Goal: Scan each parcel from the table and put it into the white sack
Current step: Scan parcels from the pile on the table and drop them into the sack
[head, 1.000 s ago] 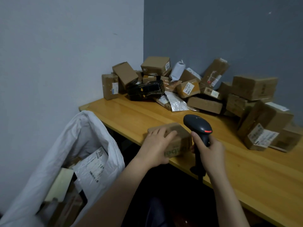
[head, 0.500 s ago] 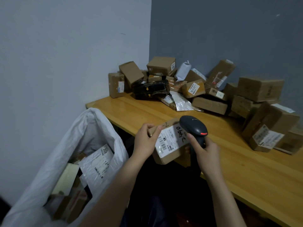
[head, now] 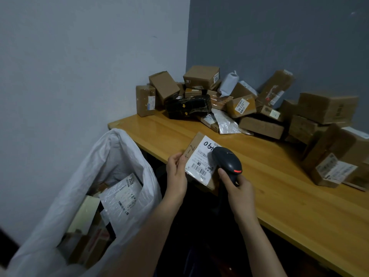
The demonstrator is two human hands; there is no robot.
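Observation:
My left hand [head: 176,172] grips the left edge of a small brown cardboard parcel [head: 196,156], tilted so its white label with barcodes faces me. My right hand [head: 238,189] holds the black barcode scanner [head: 226,162] by its handle, its head close over the label's right side, a red light showing on it. The parcel is held over the front edge of the wooden table [head: 279,186]. The white sack [head: 95,176] stands open at the lower left, with several parcels and a white mailer inside.
A heap of brown boxes [head: 201,76], a black wrapped parcel [head: 187,105] and grey mailers fills the table's back corner. More boxes [head: 327,152] are stacked at the right. Walls close in behind and to the left. Dark floor lies under the table.
My left hand lifted the parcel from the table and turned its label up. The scanner's head has moved over the label. The camera view shifted left and down.

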